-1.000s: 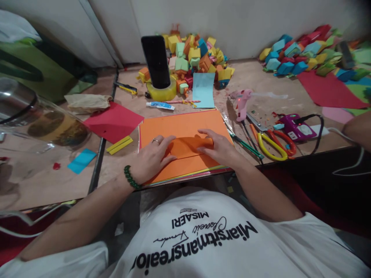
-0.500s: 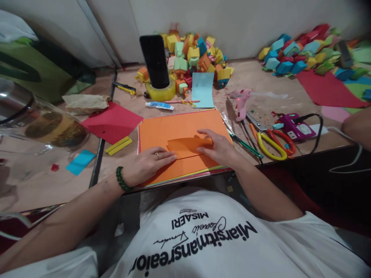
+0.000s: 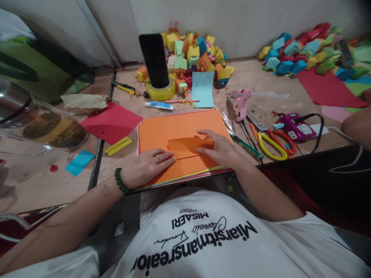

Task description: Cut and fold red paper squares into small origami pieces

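Observation:
A small folded orange paper [image 3: 188, 146] lies on a larger orange sheet [image 3: 162, 127], which tops a stack of coloured sheets at the table's front edge. My left hand [image 3: 152, 164], with a ring and a green bead bracelet, rests flat, its fingertips at the left end of the folded piece. At the right end, my right hand [image 3: 217, 148] has its thumb and fingers around the raised flap. A pink glue gun [image 3: 241, 103] and a green cutter [image 3: 246, 144] are to the right of the stack.
Behind stand a phone [image 3: 155, 61] in a yellow tape roll [image 3: 162, 90] and a heap of paper cubes [image 3: 191, 54]. Scissors with yellow and orange handles [image 3: 272, 146] and a purple power adapter [image 3: 298, 126] lie right. A glass bottle [image 3: 52, 123] is left. Another person's arm [image 3: 358, 125] shows far right.
My hands and the folded paper look nearly unchanged. At the far right, more of the other person's hand shows beside the red sheet.

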A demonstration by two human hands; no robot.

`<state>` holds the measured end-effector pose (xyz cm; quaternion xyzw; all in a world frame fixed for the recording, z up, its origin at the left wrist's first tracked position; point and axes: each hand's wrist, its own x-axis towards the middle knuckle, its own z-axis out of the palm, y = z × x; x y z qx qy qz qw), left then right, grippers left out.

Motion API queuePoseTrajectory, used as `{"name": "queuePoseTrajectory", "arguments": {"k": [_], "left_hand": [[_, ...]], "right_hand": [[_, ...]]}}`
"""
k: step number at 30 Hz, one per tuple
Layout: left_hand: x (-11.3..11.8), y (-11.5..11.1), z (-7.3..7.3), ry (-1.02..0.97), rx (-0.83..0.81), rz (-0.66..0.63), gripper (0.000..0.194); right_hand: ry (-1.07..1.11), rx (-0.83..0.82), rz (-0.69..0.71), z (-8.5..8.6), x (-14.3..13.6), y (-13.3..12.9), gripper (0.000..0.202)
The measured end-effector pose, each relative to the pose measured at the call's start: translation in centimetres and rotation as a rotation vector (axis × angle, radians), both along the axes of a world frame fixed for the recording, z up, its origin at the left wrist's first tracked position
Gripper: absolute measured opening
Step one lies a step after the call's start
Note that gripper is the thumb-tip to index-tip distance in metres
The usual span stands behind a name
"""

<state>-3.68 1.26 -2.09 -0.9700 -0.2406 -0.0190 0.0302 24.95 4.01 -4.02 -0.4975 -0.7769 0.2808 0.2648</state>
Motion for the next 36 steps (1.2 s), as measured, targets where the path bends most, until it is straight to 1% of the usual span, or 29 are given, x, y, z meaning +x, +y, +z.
{"name": "queuePoseTrajectory", "arguments": {"k": [8,11,13,14,15,16,17,18,19,21,22,23,26,31,34,36], "left_hand": [[0.8,-0.2,0.8,0.073,-0.005,-0.001,0.041],[1.1,-0.2,1.0,0.051,0.000,-0.022,0.039],[1.3,-0.1,1.1,0.047,-0.007,-0.035,0.039],[1.3,-0.1,1.2,0.047,-0.013,-0.043,0.038],[1.4,0.0,1.2,0.048,-0.018,-0.046,0.038],[1.5,0.0,1.2,0.046,-0.021,-0.047,0.037],[1.5,0.0,1.2,0.043,-0.023,-0.042,0.037],[1.5,0.0,1.2,0.038,-0.023,-0.037,0.037],[1.6,-0.1,1.2,0.032,-0.022,-0.034,0.037],[1.6,-0.1,1.2,0.014,-0.008,-0.030,0.036],[1.7,-0.2,1.2,0.008,0.001,-0.032,0.036],[1.7,-0.2,1.2,0.008,0.009,-0.031,0.036],[1.8,-0.3,1.4,0.016,0.011,-0.035,0.037],[1.8,-0.1,1.5,0.028,-0.036,-0.030,0.035],[1.7,-0.1,1.4,0.039,-0.071,-0.018,0.038],[1.6,-0.2,1.4,0.036,-0.080,-0.019,0.039]], "right_hand": [[-0.022,-0.004,0.005,-0.1,0.0,0.0,0.048],[-0.077,0.002,-0.015,-0.1,-0.1,-0.3,0.057],[-0.141,0.086,-0.049,0.3,-0.4,-0.7,0.066],[-0.176,0.160,-0.059,0.6,-0.7,-1.0,0.067],[-0.212,0.245,-0.049,1.0,-0.9,-1.2,0.063],[-0.247,0.330,-0.009,1.5,-1.3,-1.5,0.054],[-0.283,0.403,0.065,1.9,-1.6,-1.7,0.042],[-0.319,0.460,0.168,2.3,-2.0,-1.9,0.031],[-0.355,0.498,0.288,2.5,-2.3,-2.0,0.024],[-0.433,0.525,0.506,2.8,-3.1,-2.1,0.020],[-0.473,0.524,0.576,2.7,-3.4,-2.1,0.020],[-0.510,0.520,0.616,2.7,-3.6,-2.1,0.019],[-0.578,0.510,0.655,2.5,-4.2,-1.7,0.017],[-0.632,0.528,0.714,2.4,-4.4,-1.3,0.017],[-0.671,0.525,0.735,2.2,-3.5,-1.3,0.018],[-0.681,0.507,0.707,2.0,-2.3,-1.4,0.019]]}}
